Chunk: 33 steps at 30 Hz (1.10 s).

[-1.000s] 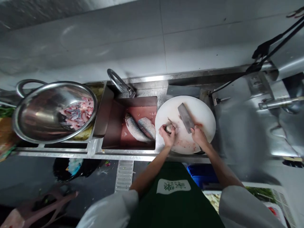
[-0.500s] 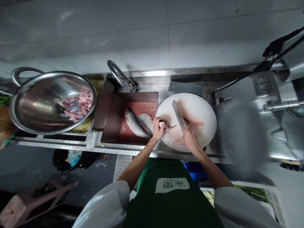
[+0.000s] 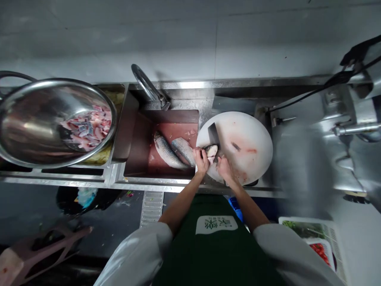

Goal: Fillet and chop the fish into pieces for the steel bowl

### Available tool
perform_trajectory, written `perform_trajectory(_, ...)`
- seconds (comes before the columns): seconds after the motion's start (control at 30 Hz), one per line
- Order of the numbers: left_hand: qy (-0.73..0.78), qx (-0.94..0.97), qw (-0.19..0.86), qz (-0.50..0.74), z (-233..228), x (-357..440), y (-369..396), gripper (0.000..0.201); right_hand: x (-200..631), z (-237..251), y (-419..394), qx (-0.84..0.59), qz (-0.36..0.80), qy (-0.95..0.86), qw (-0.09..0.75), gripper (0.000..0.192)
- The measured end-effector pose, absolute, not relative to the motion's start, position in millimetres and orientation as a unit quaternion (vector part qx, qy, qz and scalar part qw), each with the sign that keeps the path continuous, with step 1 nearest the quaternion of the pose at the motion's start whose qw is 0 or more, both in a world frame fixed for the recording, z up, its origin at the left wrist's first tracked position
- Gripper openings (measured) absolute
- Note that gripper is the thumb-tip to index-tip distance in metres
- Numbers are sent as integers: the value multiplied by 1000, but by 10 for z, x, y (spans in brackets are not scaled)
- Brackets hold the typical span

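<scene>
The left hand point(image 3: 201, 159) is pinning a fish piece point(image 3: 211, 150) at the near-left edge of the round cutting board point(image 3: 250, 135); the right hand point(image 3: 225, 170) is gripping a cleaver point(image 3: 213, 134) set against it. Fingers are best kept curled clear of the blade. The sink point(image 3: 166, 180) is holding two whole fish point(image 3: 172, 151); the steel bowl point(image 3: 35, 131) is holding cut fish pieces point(image 3: 87, 129).

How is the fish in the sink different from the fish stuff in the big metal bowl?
The two fish in the sink are whole, long and silvery grey; the fish pieces in the metal bowl are cut small and mostly pink. The sink fish lie side by side; the bowl pieces sit in a loose heap. Both look raw.
</scene>
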<state>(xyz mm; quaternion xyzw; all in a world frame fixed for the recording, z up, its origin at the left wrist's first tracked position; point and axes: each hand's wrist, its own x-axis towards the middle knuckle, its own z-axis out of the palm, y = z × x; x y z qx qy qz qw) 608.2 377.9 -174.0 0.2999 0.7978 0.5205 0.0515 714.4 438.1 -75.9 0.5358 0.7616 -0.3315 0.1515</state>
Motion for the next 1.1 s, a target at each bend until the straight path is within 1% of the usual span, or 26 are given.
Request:
perform_trajectory(0.07, 791, 331, 59, 510, -1705, 6045, 3768, 35, 7136, -780, 4384, 535, -333, 763, 143, 36)
perform_trajectory(0.13, 778, 402, 86, 476, -1649, 5996, 3799, 36, 7148, -764, 4338, 523, -333, 773, 135, 36)
perform_trajectory(0.2, 768, 444, 105, 450, -1597, 5949, 3867, 32, 7208, -726, 4234, 512, -324, 783, 139, 36)
perform_trajectory(0.3, 781, 394, 94, 475, -1562, 5905, 3967, 25, 7388, -679, 4019, 499, -302, 794, 170, 38)
perform_trajectory(0.43, 773, 353, 84, 521, -1598, 5904, 3935, 26, 7545, -679, 3937, 506, -285, 793, 185, 35)
perform_trajectory(0.5, 775, 341, 86, 525, -1638, 5914, 3850, 31, 7531, -676, 4071, 516, -291, 786, 176, 35)
perform_trajectory(0.6, 789, 311, 98, 521, -1684, 5912, 3751, 49, 7554, -615, 4384, 519, -304, 781, 165, 35)
perform_trajectory(0.63, 792, 304, 107, 519, -1687, 5905, 3753, 53, 7604, -579, 4484, 524, -297, 782, 157, 35)
perform_trajectory(0.7, 791, 304, 133, 515, -1665, 5885, 3843, 54, 7773, -497, 4653, 545, -256, 787, 132, 39)
perform_trajectory(0.77, 778, 320, 154, 518, -1614, 5857, 4045, 50, 8002, -425, 4788, 572, -199, 787, 114, 42)
perform_trajectory(0.87, 752, 341, 191, 531, -1530, 5792, 4474, 40, 8354, -385, 4953, 598, -145, 777, 136, 41)
perform_trajectory(1.0, 754, 289, 260, 529, -1490, 5633, 4943, 20, 8684, -475, 5062, 607, -134, 764, 173, 34)
perform_trajectory(1.07, 768, 270, 265, 517, -1484, 5539, 5015, 11, 8763, -541, 5056, 614, -140, 756, 176, 33)
perform_trajectory(1.1, 775, 273, 254, 510, -1476, 5503, 5001, 9, 8783, -569, 5045, 618, -145, 753, 174, 33)
